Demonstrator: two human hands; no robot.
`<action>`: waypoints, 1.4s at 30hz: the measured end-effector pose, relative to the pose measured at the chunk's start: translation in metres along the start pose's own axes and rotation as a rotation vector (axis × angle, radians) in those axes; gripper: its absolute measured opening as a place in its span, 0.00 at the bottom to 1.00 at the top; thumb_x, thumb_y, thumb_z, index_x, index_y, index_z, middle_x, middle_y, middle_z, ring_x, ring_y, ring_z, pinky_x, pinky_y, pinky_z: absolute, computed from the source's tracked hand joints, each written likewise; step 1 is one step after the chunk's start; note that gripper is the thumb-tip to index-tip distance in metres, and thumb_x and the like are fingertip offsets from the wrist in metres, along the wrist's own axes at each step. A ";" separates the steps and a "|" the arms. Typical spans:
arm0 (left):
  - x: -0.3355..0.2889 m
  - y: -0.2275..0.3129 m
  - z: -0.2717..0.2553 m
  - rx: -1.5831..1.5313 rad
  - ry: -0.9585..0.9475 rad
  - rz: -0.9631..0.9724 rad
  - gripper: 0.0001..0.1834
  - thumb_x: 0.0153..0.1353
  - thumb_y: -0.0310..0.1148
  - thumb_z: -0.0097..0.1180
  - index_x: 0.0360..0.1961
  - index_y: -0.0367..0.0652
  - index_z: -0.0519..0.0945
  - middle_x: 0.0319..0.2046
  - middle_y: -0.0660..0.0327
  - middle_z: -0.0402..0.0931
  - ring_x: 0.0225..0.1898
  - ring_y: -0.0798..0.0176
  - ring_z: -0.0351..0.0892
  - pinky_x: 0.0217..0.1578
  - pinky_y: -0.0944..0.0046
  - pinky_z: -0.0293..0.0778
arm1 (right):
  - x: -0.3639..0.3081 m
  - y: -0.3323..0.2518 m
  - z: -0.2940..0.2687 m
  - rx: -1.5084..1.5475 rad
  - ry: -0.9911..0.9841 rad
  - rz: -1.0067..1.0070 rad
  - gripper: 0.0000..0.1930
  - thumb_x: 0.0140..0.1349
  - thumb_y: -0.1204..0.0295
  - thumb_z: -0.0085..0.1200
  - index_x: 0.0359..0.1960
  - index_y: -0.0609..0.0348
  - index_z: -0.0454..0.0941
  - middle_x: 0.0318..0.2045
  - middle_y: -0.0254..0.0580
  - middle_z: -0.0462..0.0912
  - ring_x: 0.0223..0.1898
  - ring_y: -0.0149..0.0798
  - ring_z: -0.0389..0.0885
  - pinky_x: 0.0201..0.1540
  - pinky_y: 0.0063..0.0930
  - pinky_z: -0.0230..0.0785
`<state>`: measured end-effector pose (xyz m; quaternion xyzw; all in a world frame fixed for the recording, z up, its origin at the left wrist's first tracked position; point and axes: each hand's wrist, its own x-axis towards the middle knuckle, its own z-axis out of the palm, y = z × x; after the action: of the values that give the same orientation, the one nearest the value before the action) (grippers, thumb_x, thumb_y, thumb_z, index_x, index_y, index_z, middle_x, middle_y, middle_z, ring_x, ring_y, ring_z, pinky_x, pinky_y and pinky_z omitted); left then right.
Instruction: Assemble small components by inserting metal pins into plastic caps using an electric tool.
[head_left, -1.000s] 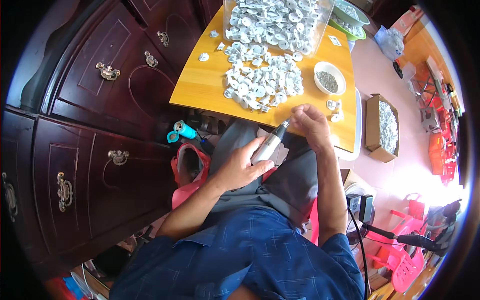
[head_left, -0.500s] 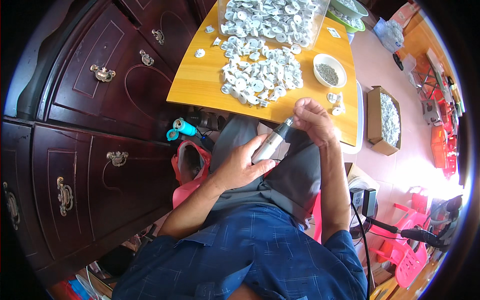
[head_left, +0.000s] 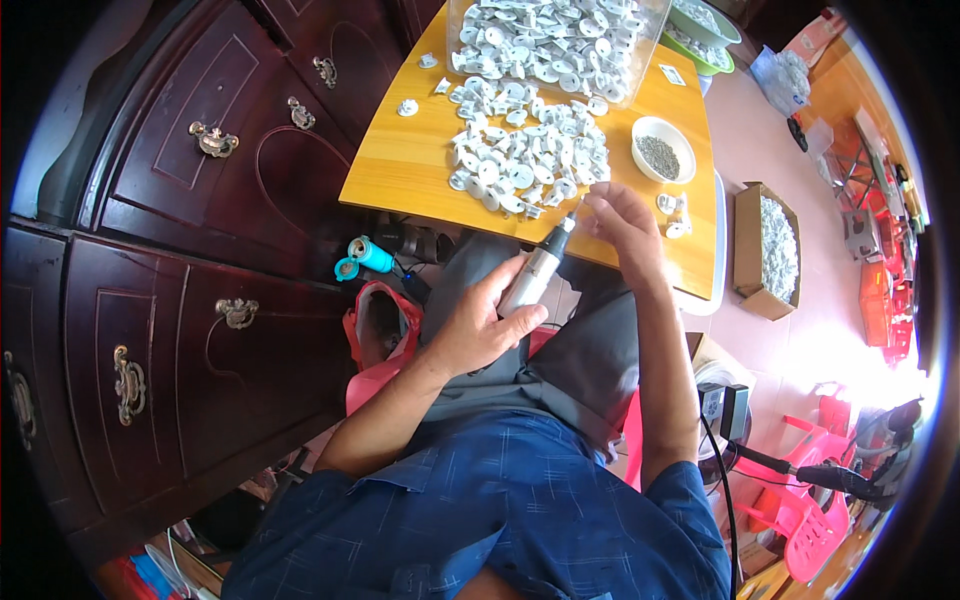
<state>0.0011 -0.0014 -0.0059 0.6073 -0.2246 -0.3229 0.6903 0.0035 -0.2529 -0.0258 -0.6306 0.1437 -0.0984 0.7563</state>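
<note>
Wrapped in my left hand (head_left: 478, 325) is a silver and black pen-shaped electric screwdriver (head_left: 532, 278), tilted with its bit pointing up and away, above my lap. My right hand (head_left: 628, 228) is closed in a pinch right at the bit's tip, by the table's near edge. Whatever lies between those fingertips is too small to make out. Just beyond the hands, many small white plastic parts with round discs (head_left: 520, 165) lie heaped on the wooden table (head_left: 395, 165). Near my right hand sit a few more white parts (head_left: 677, 228).
A white bowl (head_left: 688, 150) of small metal screws stands on the table's right side. Behind the heap is a clear bin (head_left: 640, 85) full of white parts. A cardboard box (head_left: 750, 275) of white pieces rests on the floor at right. Dark wooden drawers (head_left: 130, 300) line the left.
The screwdriver has swung more upright, its tip moving slightly left and away from me. My right hand has shifted a little left and away with it, still pinched at the tip.
</note>
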 end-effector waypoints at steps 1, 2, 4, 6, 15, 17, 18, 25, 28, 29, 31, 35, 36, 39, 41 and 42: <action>0.000 0.000 -0.001 0.007 0.019 -0.004 0.34 0.67 0.32 0.60 0.70 0.37 0.62 0.37 0.66 0.73 0.24 0.78 0.70 0.24 0.74 0.69 | 0.006 0.000 0.003 -0.196 0.018 -0.085 0.11 0.66 0.71 0.60 0.47 0.61 0.78 0.40 0.35 0.84 0.35 0.27 0.82 0.37 0.23 0.75; 0.000 0.001 -0.002 0.013 0.038 -0.008 0.34 0.66 0.32 0.60 0.70 0.37 0.62 0.38 0.66 0.73 0.24 0.78 0.70 0.24 0.74 0.69 | 0.010 0.000 0.006 -0.391 0.037 -0.170 0.12 0.65 0.71 0.61 0.47 0.62 0.78 0.40 0.36 0.84 0.34 0.27 0.82 0.37 0.23 0.75; 0.000 0.001 -0.004 0.024 0.058 -0.014 0.34 0.66 0.32 0.60 0.70 0.37 0.62 0.38 0.66 0.73 0.25 0.78 0.71 0.24 0.74 0.69 | 0.016 0.002 0.018 -0.692 0.112 -0.312 0.12 0.60 0.72 0.62 0.45 0.60 0.80 0.38 0.43 0.83 0.29 0.34 0.83 0.34 0.30 0.75; 0.000 0.002 -0.005 0.031 0.059 -0.018 0.34 0.66 0.31 0.60 0.70 0.37 0.62 0.38 0.66 0.73 0.25 0.78 0.71 0.24 0.75 0.69 | 0.023 0.007 0.024 -0.825 0.120 -0.383 0.12 0.59 0.72 0.63 0.44 0.57 0.81 0.36 0.46 0.83 0.28 0.39 0.83 0.34 0.34 0.76; 0.000 -0.003 -0.003 0.125 0.081 0.015 0.30 0.64 0.34 0.64 0.63 0.32 0.69 0.41 0.56 0.80 0.39 0.68 0.78 0.40 0.65 0.76 | 0.025 0.018 0.019 -0.646 0.197 -0.338 0.08 0.62 0.71 0.61 0.38 0.60 0.78 0.29 0.41 0.83 0.25 0.37 0.81 0.30 0.32 0.72; -0.001 -0.002 -0.002 0.144 0.069 0.000 0.30 0.64 0.35 0.64 0.63 0.32 0.69 0.42 0.54 0.80 0.41 0.67 0.79 0.42 0.64 0.76 | 0.021 0.020 0.006 -0.467 0.167 -0.313 0.07 0.64 0.71 0.60 0.39 0.60 0.77 0.29 0.36 0.83 0.24 0.30 0.78 0.28 0.26 0.69; 0.000 -0.002 -0.002 0.145 0.062 -0.001 0.30 0.64 0.35 0.64 0.63 0.32 0.69 0.43 0.53 0.80 0.41 0.66 0.79 0.42 0.64 0.76 | 0.018 0.021 -0.001 -0.384 0.147 -0.270 0.07 0.65 0.71 0.59 0.40 0.59 0.77 0.30 0.33 0.82 0.25 0.26 0.76 0.28 0.23 0.68; -0.001 -0.003 0.000 0.175 0.030 -0.010 0.29 0.64 0.36 0.64 0.62 0.34 0.70 0.43 0.51 0.81 0.42 0.64 0.81 0.44 0.63 0.77 | -0.010 0.016 0.006 -0.126 0.131 -0.129 0.06 0.68 0.75 0.56 0.44 0.58 0.77 0.39 0.27 0.79 0.33 0.17 0.71 0.33 0.12 0.62; -0.001 -0.005 0.001 0.194 0.006 -0.013 0.31 0.64 0.35 0.63 0.65 0.36 0.68 0.39 0.57 0.79 0.35 0.69 0.77 0.36 0.67 0.74 | -0.012 0.024 0.005 -0.057 0.092 -0.149 0.08 0.68 0.76 0.57 0.47 0.58 0.77 0.39 0.27 0.79 0.33 0.18 0.72 0.34 0.13 0.62; 0.000 -0.007 0.001 0.190 -0.011 -0.009 0.32 0.65 0.34 0.62 0.67 0.38 0.66 0.35 0.63 0.76 0.29 0.74 0.73 0.29 0.71 0.71 | -0.012 0.026 0.004 -0.058 0.081 -0.143 0.08 0.67 0.76 0.57 0.47 0.59 0.77 0.39 0.27 0.80 0.34 0.18 0.73 0.34 0.13 0.64; 0.000 -0.008 0.001 0.200 -0.033 -0.012 0.34 0.65 0.32 0.62 0.69 0.38 0.64 0.32 0.68 0.74 0.24 0.79 0.70 0.24 0.75 0.69 | -0.012 0.028 0.003 -0.060 0.057 -0.130 0.09 0.67 0.77 0.58 0.47 0.60 0.78 0.38 0.28 0.80 0.35 0.19 0.75 0.36 0.14 0.66; 0.000 -0.015 0.001 0.303 0.000 0.103 0.34 0.63 0.31 0.63 0.68 0.37 0.65 0.36 0.65 0.76 0.30 0.77 0.74 0.31 0.72 0.73 | -0.016 0.025 0.008 -0.093 0.092 -0.083 0.09 0.66 0.77 0.58 0.47 0.62 0.79 0.38 0.30 0.82 0.38 0.21 0.78 0.42 0.16 0.71; 0.000 -0.018 0.001 0.340 0.020 0.169 0.34 0.63 0.31 0.63 0.68 0.36 0.65 0.37 0.64 0.77 0.32 0.76 0.75 0.33 0.71 0.74 | -0.017 0.023 0.009 -0.090 0.094 -0.070 0.09 0.66 0.77 0.59 0.47 0.62 0.80 0.38 0.30 0.82 0.39 0.21 0.79 0.44 0.16 0.72; 0.001 -0.016 -0.001 0.402 0.030 0.215 0.33 0.63 0.30 0.63 0.67 0.35 0.66 0.40 0.62 0.77 0.36 0.75 0.75 0.38 0.69 0.75 | -0.018 0.023 0.008 -0.101 0.111 -0.045 0.09 0.65 0.77 0.59 0.46 0.63 0.81 0.38 0.30 0.83 0.40 0.21 0.80 0.46 0.17 0.72; 0.001 -0.013 0.000 0.347 0.013 0.134 0.32 0.63 0.29 0.62 0.67 0.36 0.66 0.37 0.63 0.77 0.33 0.75 0.75 0.34 0.70 0.74 | -0.018 0.024 0.008 -0.106 0.121 -0.039 0.09 0.65 0.77 0.60 0.46 0.63 0.81 0.38 0.30 0.84 0.39 0.21 0.80 0.46 0.17 0.73; 0.000 -0.011 0.000 0.319 0.004 0.094 0.32 0.63 0.29 0.62 0.67 0.36 0.66 0.36 0.64 0.76 0.31 0.76 0.74 0.32 0.70 0.73 | -0.018 0.024 0.008 -0.104 0.125 -0.039 0.09 0.65 0.77 0.60 0.46 0.63 0.82 0.37 0.30 0.84 0.39 0.21 0.80 0.45 0.17 0.73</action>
<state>-0.0009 -0.0025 -0.0171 0.6986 -0.2998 -0.2492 0.5999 -0.0112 -0.2348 -0.0459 -0.6645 0.1832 -0.1448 0.7098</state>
